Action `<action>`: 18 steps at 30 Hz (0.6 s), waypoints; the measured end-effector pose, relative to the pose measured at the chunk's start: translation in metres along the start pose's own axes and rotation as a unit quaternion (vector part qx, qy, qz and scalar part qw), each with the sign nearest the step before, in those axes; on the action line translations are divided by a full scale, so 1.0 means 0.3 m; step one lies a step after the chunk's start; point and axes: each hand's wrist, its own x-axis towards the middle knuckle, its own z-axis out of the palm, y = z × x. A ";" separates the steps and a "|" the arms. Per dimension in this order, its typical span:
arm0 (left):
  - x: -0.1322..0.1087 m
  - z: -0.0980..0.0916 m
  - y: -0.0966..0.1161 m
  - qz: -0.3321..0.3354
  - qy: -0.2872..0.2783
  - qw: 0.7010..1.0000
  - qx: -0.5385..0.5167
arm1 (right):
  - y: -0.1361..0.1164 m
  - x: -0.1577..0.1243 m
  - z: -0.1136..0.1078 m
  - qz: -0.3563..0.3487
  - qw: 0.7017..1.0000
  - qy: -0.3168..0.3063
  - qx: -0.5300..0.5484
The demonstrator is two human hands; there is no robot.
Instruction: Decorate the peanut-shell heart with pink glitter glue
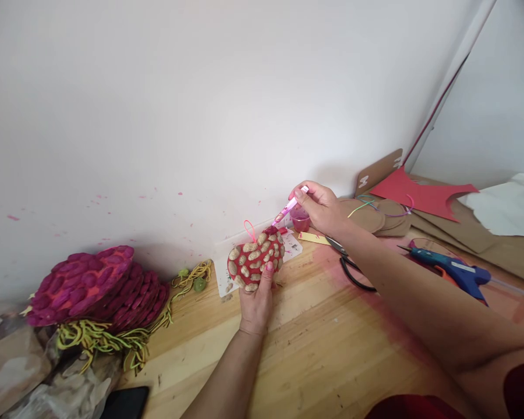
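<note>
My left hand (257, 302) grips a red heart-shaped piece (255, 265) from below, thumb on its front. Unshelled peanuts cover its face, and a pink string loop (250, 231) sticks up at its top. In my right hand (318, 203) is a paintbrush with a white and pink, paint-smeared handle (291, 205). Its tip meets the upper right lobe, where the peanuts are dark magenta; the other peanuts are bare tan. A small clear cup of pink paint (300, 220) stands behind my right wrist. Beneath the heart lies a stained white sheet (223, 278).
Magenta-painted peanut pieces (82, 285) are stacked at left, with green yarn (100, 337) hanging from them. Plastic bags (65, 384) and a black phone (126, 402) lie nearer. Scissors (353, 273), a blue glue gun (456, 270), red paper (423, 192) and brown cardboard (471, 233) are at right.
</note>
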 end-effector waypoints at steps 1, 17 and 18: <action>0.000 0.000 0.000 -0.002 -0.002 1.000 0.002 | -0.002 0.000 0.002 0.000 1.000 0.000 0.004; -0.005 0.019 0.008 0.022 -0.009 1.000 -0.015 | -0.041 -0.016 0.011 -0.034 0.998 -0.029 -0.048; -0.005 0.020 0.010 0.023 -0.009 1.000 -0.015 | -0.048 -0.020 0.016 -0.035 0.998 -0.039 -0.046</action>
